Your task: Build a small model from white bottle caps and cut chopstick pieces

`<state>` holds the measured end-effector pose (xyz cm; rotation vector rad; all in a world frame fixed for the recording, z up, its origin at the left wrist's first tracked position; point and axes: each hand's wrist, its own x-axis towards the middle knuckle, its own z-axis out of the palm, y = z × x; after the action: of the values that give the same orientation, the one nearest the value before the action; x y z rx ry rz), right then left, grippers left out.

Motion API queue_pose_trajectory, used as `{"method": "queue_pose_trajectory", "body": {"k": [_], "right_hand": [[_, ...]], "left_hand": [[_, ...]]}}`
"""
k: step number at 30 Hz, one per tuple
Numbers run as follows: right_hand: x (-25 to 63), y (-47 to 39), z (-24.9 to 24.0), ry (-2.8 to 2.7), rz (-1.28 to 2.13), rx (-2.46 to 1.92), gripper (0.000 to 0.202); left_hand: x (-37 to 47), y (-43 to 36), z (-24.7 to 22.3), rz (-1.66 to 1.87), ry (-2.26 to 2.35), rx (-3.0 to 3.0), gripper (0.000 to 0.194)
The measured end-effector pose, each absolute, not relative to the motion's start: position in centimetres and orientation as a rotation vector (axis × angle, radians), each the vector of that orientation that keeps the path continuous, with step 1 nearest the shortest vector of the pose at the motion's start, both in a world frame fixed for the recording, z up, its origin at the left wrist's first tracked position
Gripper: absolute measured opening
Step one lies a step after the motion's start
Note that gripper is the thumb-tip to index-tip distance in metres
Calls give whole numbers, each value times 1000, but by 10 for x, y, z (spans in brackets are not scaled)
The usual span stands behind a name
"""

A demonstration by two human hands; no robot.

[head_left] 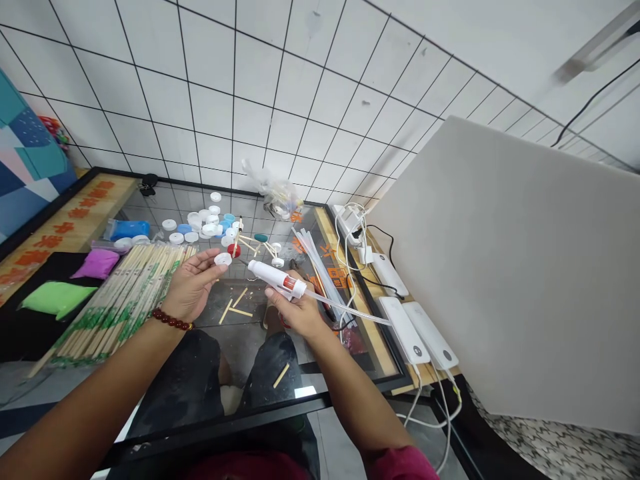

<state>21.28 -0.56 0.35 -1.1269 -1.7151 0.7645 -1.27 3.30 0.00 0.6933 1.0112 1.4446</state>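
Observation:
My left hand [193, 283] pinches a white bottle cap [223, 259] between thumb and fingers, over the glass table. My right hand [296, 308] is wrapped round a white hot glue gun [270, 275], whose nozzle points left towards the cap without visibly touching it. A clear glue stick [350, 310] sticks out of the gun's rear. Just beyond both hands stands a small build of wooden sticks with a red cap [234, 250] and a dark green cap [261, 237]. Several short cut wooden sticks [241, 311] lie between my hands.
Loose white and blue bottle caps [210, 229] are scattered behind my left hand. Bagged chopsticks [123, 303] and green clay [57, 299] lie at the left. Spare glue sticks [320, 267], white power banks [403, 330] and cables are at the right, beside a large pale panel [510, 267].

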Motion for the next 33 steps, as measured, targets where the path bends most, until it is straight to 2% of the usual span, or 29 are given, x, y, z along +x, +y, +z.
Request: {"method": "queue_pose_trajectory", "body": {"k": [3,6,11,17,21,33], "right_hand": [[212,-6,5,-1733,754,-1107,24],[209,-6,8,-1755,750,-1074,24],[206,-8,9,-1796,748,-1064,23],[206,-6,7,-1832,721,-1090,27],[206,-5,5,-1860,692,-1099,29],[207,-7,6,-1892,649,-1062,29]], "left_hand": [[-13,31,-1,1496,1259,1010,42],[-13,26,6,1507,1484,1469,32],[-13,20,11,1550,1487,1940,20],[-12,19,6,1539,1627,2120,33],[-11,18,7,1566,1561,2270,41],[-12,19,9,1574,1545,2277,47]]}}
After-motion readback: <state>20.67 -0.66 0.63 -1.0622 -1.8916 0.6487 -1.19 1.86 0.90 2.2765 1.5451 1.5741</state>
